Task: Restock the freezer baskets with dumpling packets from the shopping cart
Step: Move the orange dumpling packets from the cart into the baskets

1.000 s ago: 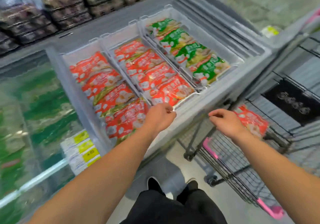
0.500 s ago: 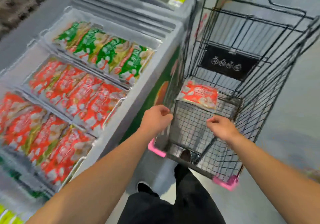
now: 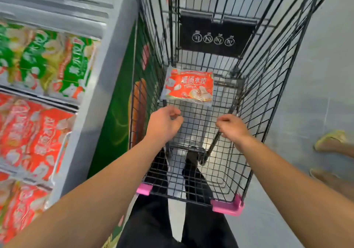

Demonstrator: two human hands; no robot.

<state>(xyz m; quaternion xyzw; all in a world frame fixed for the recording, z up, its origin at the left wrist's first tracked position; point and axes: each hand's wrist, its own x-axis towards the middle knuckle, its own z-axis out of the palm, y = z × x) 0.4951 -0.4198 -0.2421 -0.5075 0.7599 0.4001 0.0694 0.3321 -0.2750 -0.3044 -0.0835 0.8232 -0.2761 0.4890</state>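
Lying (flat) on wire cart [image 3: 254,102]: glossy packet [image 3: 188,86]

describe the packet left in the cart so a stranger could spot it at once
Start at the black wire shopping cart beside the freezer. On its mesh floor, just beyond both hands, lies one red dumpling packet. It is the cart's only packet; every other packet sits in the freezer baskets.

Both hands, the left hand [image 3: 164,126] and right hand [image 3: 232,128], have moved from the freezer into the cart [image 3: 254,98].
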